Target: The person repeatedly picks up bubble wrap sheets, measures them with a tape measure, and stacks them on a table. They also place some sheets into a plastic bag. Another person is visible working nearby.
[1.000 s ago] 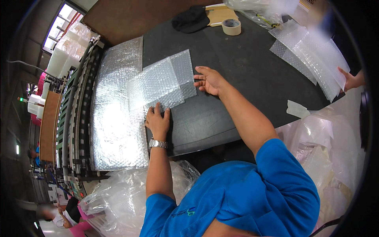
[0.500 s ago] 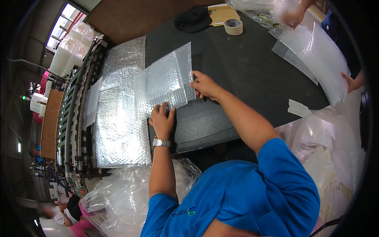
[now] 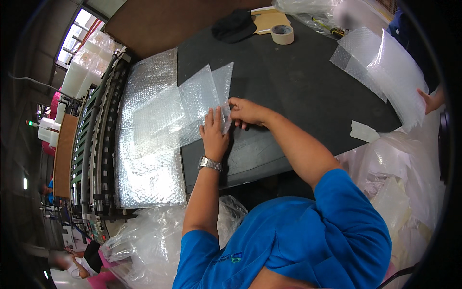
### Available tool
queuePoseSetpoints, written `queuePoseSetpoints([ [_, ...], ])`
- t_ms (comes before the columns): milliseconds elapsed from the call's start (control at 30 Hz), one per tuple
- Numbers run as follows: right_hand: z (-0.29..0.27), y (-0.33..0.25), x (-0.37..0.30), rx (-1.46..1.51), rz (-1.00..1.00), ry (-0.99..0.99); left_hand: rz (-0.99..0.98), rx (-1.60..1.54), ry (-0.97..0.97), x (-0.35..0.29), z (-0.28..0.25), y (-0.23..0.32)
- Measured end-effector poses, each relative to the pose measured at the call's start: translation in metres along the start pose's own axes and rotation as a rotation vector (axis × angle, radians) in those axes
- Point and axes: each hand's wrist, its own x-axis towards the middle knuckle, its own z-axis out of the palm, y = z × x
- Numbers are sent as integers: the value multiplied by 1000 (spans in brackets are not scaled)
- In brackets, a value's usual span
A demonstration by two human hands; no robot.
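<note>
Overlapping clear bubble wrap sheets (image 3: 199, 94) lie partly on the black tabletop (image 3: 288, 91) and partly over a silvery bubble sheet (image 3: 149, 183). My left hand (image 3: 214, 137), with a metal watch at its wrist, rests flat on the near right corner of the clear sheets, fingers stretched. Right beside it, my right hand (image 3: 248, 113) pinches the sheets' right edge between thumb and fingers. How many layers it grips is hidden.
A roller machine (image 3: 94, 144) borders the table's left side. A tape roll (image 3: 282, 34) and a dark cap (image 3: 234, 25) lie at the back. At right, another person's hand (image 3: 429, 100) touches more bubble wrap (image 3: 390, 72). Plastic bags (image 3: 159, 241) bulge below the table.
The clear sheets have slid left over the silvery sheet and fanned apart. My left hand has moved up and right, closer to my right hand, which has lowered slightly.
</note>
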Motion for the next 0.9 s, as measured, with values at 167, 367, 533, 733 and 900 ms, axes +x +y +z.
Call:
queuePoseSetpoints([
  [167, -19, 12, 13, 511, -17, 313, -13, 67, -3, -1, 2, 3],
  [367, -23, 12, 14, 551, -13, 337, 3, 72, -25, -4, -1, 7],
  [533, -22, 16, 18, 369, -66, 461, 35, 76, -57, -7, -1, 7],
  [733, -27, 13, 15, 386, -124, 526, 23, 10, -51, -7, -3, 9],
  [900, -50, 11, 11, 634, -194, 635, -23, 53, -55, -7, -3, 8],
])
